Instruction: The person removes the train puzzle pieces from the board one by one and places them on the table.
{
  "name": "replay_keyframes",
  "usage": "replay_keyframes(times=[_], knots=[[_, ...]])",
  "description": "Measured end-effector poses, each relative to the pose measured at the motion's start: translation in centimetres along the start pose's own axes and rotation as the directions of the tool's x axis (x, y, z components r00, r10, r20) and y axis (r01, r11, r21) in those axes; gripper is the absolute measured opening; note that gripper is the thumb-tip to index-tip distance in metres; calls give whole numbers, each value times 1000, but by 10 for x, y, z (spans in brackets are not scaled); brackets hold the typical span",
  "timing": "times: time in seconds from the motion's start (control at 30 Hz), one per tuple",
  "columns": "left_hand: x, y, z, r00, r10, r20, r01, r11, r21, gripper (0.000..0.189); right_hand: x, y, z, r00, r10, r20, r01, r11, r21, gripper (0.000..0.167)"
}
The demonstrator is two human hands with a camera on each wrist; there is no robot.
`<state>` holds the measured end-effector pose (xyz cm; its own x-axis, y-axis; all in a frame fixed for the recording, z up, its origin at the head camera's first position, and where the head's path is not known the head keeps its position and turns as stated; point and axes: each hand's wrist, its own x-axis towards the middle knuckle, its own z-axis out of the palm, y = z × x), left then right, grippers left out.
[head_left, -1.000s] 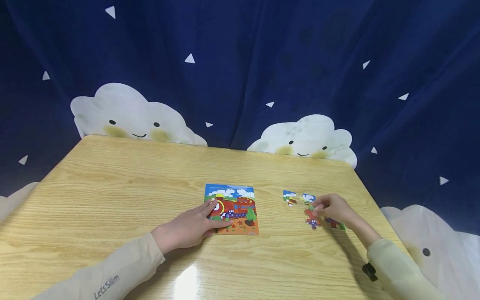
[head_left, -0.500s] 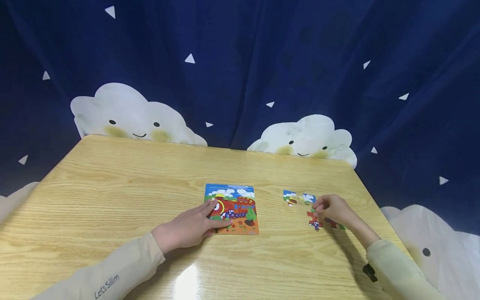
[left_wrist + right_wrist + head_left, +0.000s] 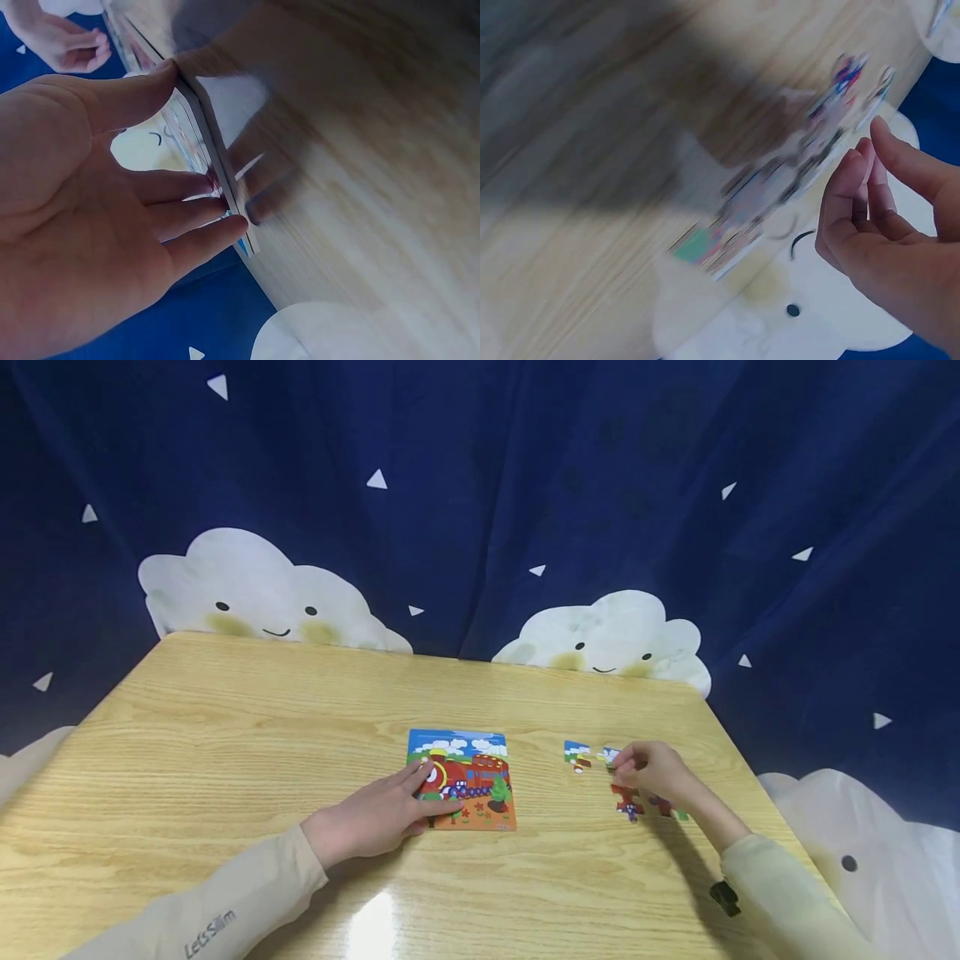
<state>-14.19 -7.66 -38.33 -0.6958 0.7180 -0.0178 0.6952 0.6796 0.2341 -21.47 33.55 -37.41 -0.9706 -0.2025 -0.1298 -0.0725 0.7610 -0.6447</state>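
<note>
My left hand (image 3: 367, 818) rests with extended, spread fingers on the left part of a train picture board (image 3: 487, 814). In the left wrist view, the thumb and fingertips lie along the edge of the board (image 3: 214, 154). My right hand (image 3: 658, 772) hovers over loose jigsaw pieces to the right, its fingers bent and nothing visible between them. Below its fingertips lies a red jigsaw piece (image 3: 627, 802); a blue-and-white sky piece (image 3: 609, 755) is partly hidden by the fingers. In the right wrist view, the thumb stands apart from the bent fingers of my hand (image 3: 885, 210).
Another sky piece (image 3: 576, 751) lies left of the right hand, and a dark red and green piece (image 3: 664, 807) lies partly under it. The wooden table (image 3: 225, 718) ends at a dark blue curtain (image 3: 450, 485) with cloud faces. A small black object (image 3: 724, 897) is at the right sleeve.
The red piece first shifted slightly right and nearer me. My right hand has since moved left and away, toward the upper sky piece. The left hand stays on the board.
</note>
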Motion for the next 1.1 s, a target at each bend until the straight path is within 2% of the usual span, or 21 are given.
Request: replay_keyframes(times=[0.1, 0.2, 0.43, 0.6, 0.7, 0.93, 1.1], knots=[[0, 0, 0, 1000, 10, -15, -10, 1000, 2, 50, 7, -12, 9, 999, -35, 20, 33, 997, 75, 18], [0, 0, 0, 1000, 12, -28, -12, 1000, -7, 52, 15, -28, 22, 998, -43, 53, 34, 987, 159, 19], [-2, -1, 1, 999, 26, -46, -27, 999, -22, 52, 34, -69, 59, 992, -35, 117, -7, 941, 337, 21], [-5, -3, 0, 998, 19, -57, -21, 999, -47, 49, 43, -95, 83, 982, -100, 158, 25, 907, 420, 24], [-8, -6, 0, 998, 16, -61, -19, 998, -54, 50, 47, -106, 97, 975, -129, 181, 33, 889, 458, 24], [-15, -10, 1, 998, 19, -64, -22, 998, -52, 52, 51, -127, 122, 972, -118, 201, 17, 898, 440, 22], [-19, -11, 0, 999, 13, -52, -15, 999, -40, 52, 53, -137, 131, 974, -105, 202, -1, 886, 464, 22]])
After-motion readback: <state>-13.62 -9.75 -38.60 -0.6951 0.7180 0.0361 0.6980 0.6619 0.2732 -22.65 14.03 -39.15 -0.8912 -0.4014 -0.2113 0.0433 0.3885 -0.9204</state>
